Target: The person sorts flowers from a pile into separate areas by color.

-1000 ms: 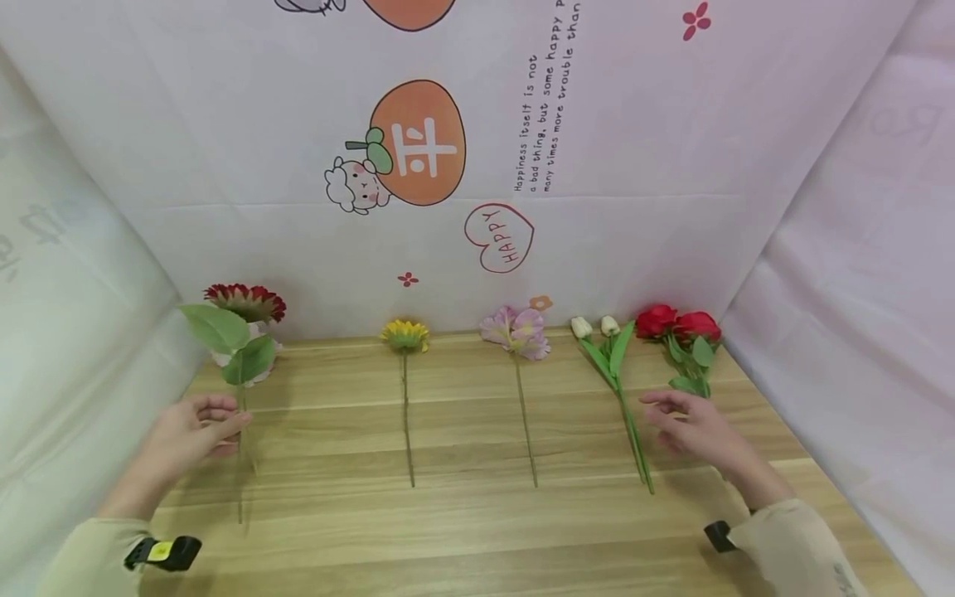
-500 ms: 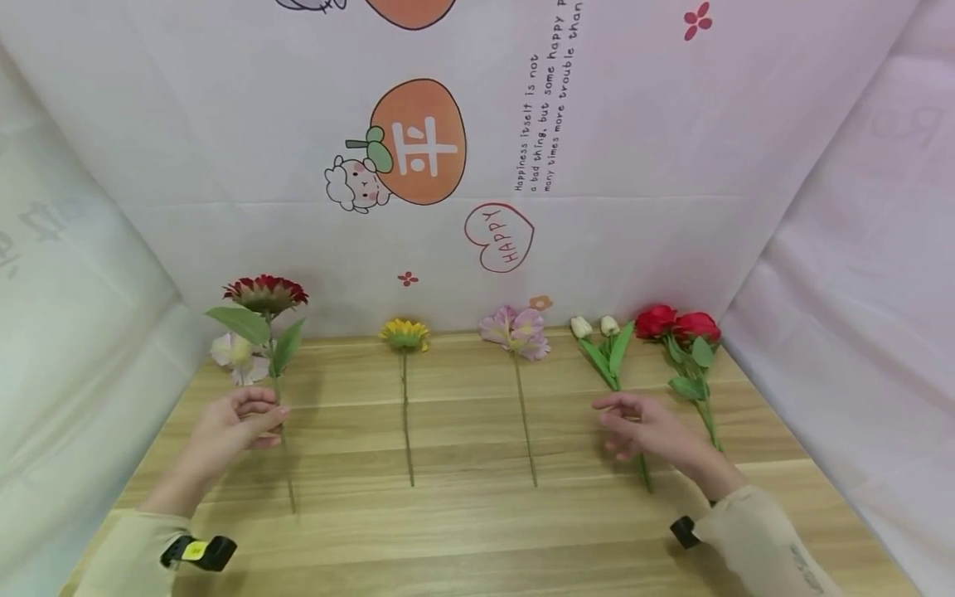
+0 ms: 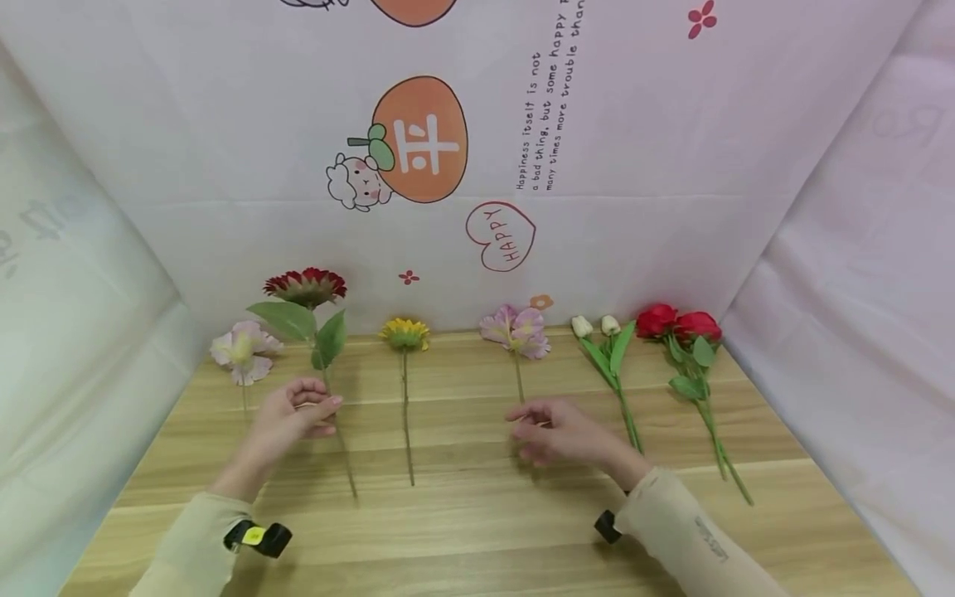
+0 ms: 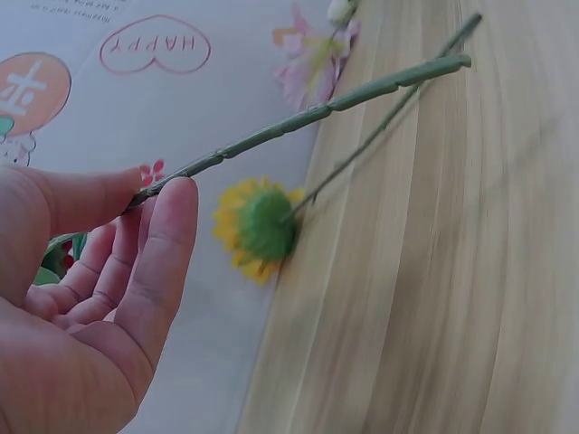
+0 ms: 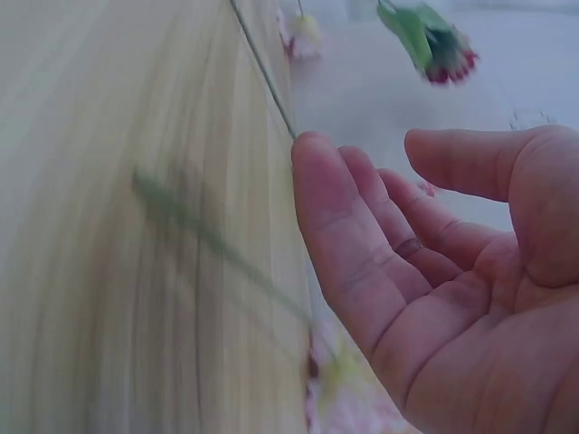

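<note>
Thumb and index finger of my left hand (image 3: 294, 414) pinch the green stem (image 4: 312, 115) of a dark red daisy-like flower (image 3: 306, 287) with two large leaves, its head pointing to the back wall. To its right lies a yellow sunflower (image 3: 405, 334), its green underside facing the left wrist view. My right hand (image 3: 563, 431), thumb apart from the fingers in the right wrist view, is over the stem of a pink-purple flower (image 3: 515, 332). Nothing is held in it. Whether it touches that stem, I cannot tell.
A pale pink flower (image 3: 244, 352) lies at the far left. White tulips (image 3: 595, 327) and red roses (image 3: 679, 323) lie on the right of the wooden table (image 3: 462, 539). White printed cloth (image 3: 627, 207) rises behind the table and along both sides.
My left hand has carried the red flower rightward, uncovering the pale pink flower. The right hand has moved left from beside the roses, past the tulips, to the pink-purple flower.
</note>
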Demonstrator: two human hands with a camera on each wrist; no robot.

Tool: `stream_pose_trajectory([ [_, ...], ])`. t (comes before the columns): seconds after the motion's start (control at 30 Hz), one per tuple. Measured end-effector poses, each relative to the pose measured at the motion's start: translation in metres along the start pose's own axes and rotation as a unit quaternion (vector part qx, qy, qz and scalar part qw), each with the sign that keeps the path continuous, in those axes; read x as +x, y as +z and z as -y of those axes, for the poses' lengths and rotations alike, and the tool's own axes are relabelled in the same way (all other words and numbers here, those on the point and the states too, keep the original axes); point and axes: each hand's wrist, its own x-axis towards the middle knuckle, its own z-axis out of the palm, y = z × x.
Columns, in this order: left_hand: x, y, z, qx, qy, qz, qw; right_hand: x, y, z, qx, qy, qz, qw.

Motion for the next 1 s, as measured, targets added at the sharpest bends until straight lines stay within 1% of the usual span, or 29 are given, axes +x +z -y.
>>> stream_pose_trajectory([
  [0.17,0.008,0.022,-0.001,-0.022,0.002,0.005,0.9998,0.018,0.026,0.011,-0.008,-0.004,0.022,0.9997],
  [0.33,0.016,0.040,-0.001,-0.042,0.003,0.008,0.9991,0.039,0.057,0.026,-0.001,-0.010,0.046,0.9989],
  [0.47,0.021,0.050,0.002,-0.058,0.003,0.002,0.9983,0.056,0.081,0.033,0.011,-0.014,0.058,0.9981],
  [0.6,0.023,0.057,0.002,-0.073,-0.005,-0.007,0.9973,0.069,0.101,0.042,0.016,-0.004,0.060,0.9980],
  [0.67,0.024,0.059,0.001,-0.081,-0.006,-0.009,0.9966,0.074,0.108,0.046,0.013,-0.004,0.057,0.9983],
  [0.77,0.025,0.062,0.002,-0.089,-0.009,-0.013,0.9959,0.080,0.118,0.047,0.003,-0.015,0.046,0.9988],
  [0.87,0.026,0.064,0.003,-0.095,-0.012,-0.019,0.9953,0.085,0.123,0.046,-0.007,-0.029,0.025,0.9992],
  [1.0,0.027,0.065,0.006,-0.092,-0.018,-0.029,0.9951,0.088,0.128,0.044,-0.008,-0.036,-0.002,0.9993],
])
